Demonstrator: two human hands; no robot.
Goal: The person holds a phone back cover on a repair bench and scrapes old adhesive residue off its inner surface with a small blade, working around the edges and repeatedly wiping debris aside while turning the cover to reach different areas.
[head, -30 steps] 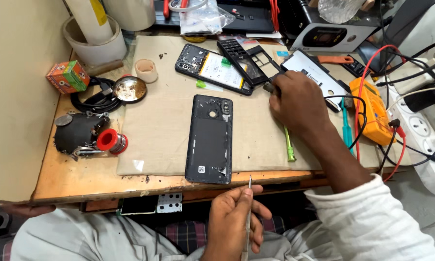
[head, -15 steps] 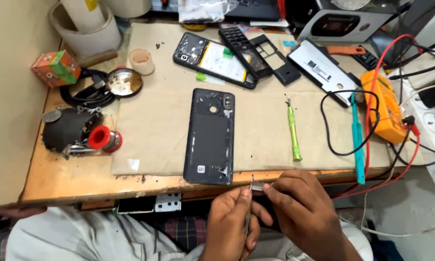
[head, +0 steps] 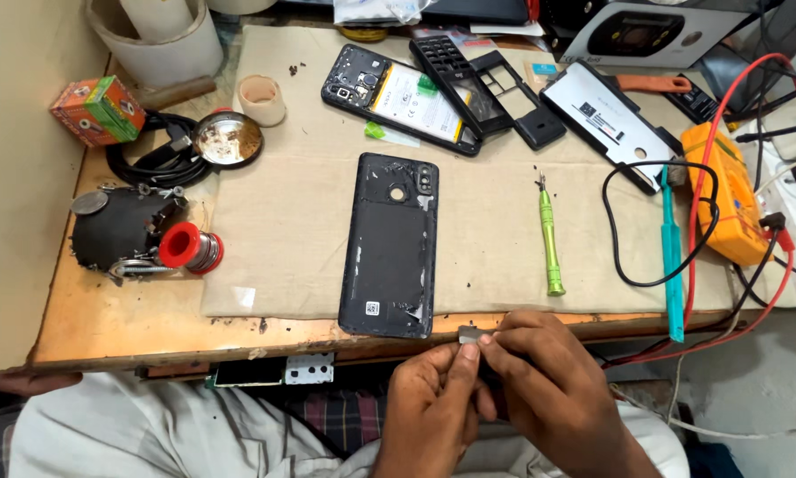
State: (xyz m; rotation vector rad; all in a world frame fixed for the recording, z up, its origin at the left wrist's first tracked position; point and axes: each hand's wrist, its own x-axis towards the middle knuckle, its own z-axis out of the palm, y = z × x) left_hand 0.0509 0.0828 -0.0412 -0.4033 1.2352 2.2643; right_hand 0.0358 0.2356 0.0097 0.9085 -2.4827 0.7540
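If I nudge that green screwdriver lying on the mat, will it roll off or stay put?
The green screwdriver has a slim round barrel, so a sideways push would probably make it roll. It lies on the beige cloth mat, which likely slows it. It looks stiff and light, and its fine tip seems the fragile part. Both hands are off it, at the bench edge.

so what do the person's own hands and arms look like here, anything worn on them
Both hands are bare: the left hand and the right hand show no gloves, and no rings or watch are visible. Light, off-white cloth, seemingly a sleeve, shows by the right wrist. The left forearm is out of view.
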